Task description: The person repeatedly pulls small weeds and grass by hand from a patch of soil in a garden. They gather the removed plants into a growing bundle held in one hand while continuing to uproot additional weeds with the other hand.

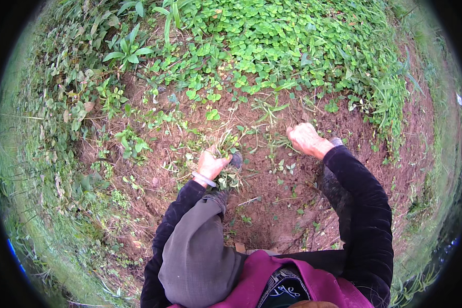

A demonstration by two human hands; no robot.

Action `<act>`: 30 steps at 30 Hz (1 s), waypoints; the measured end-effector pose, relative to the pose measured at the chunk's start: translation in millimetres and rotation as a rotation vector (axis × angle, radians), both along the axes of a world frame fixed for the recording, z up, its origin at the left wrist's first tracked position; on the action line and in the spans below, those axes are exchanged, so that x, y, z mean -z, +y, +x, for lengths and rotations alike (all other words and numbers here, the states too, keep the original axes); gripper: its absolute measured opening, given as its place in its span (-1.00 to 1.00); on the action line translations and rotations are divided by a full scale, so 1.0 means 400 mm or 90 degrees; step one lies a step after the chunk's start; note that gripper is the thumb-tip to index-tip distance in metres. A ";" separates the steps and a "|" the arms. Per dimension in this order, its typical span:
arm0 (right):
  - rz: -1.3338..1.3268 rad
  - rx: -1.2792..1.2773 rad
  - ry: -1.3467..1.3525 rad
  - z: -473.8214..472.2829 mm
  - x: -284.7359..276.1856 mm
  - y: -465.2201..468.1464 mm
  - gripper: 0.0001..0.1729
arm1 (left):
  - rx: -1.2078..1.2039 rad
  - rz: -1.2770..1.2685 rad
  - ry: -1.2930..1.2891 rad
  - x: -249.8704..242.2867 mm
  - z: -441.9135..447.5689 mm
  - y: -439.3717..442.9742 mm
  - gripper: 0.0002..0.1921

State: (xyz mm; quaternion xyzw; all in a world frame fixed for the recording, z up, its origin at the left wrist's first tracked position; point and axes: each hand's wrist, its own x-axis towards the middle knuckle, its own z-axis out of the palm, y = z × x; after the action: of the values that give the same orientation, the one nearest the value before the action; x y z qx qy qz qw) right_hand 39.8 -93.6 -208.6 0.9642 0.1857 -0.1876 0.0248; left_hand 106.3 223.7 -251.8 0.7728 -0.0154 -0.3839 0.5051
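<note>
My left hand, with a pale bangle at the wrist, is closed around a bunch of pulled weeds above my dark shoe. Stems and leaves stick out above and below the fingers. To the right, my right hand is curled low over the reddish soil, beside grassy stems that reach its fingertips. Whether the fingers grip those stems is not clear. Loose leaves and small plants lie scattered between my feet.
Dense low green leafy plants cover the ground ahead. A broad-leaved weed grows at the upper left, with taller foliage along the left side. My shoes stand close behind both hands. Grass borders the bare soil on the right.
</note>
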 end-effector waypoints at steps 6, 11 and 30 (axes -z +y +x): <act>0.245 -0.067 0.131 -0.024 -0.190 0.177 -0.84 | -0.053 0.012 -0.020 0.035 -0.005 0.046 -0.69; 0.394 0.151 0.142 0.064 -0.235 0.267 -0.81 | -0.163 -0.098 0.063 -0.045 0.030 0.018 -0.56; 0.129 0.489 -0.064 0.306 0.080 0.216 -0.88 | -0.339 -0.134 0.083 0.003 0.051 0.096 -0.64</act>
State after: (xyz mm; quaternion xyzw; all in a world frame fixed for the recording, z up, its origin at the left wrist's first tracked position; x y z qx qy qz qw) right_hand 162.4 -7.3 -240.4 0.9690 -0.1724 -0.1165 -0.1336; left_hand 126.5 262.1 -252.9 0.6667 0.1809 -0.2832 0.6653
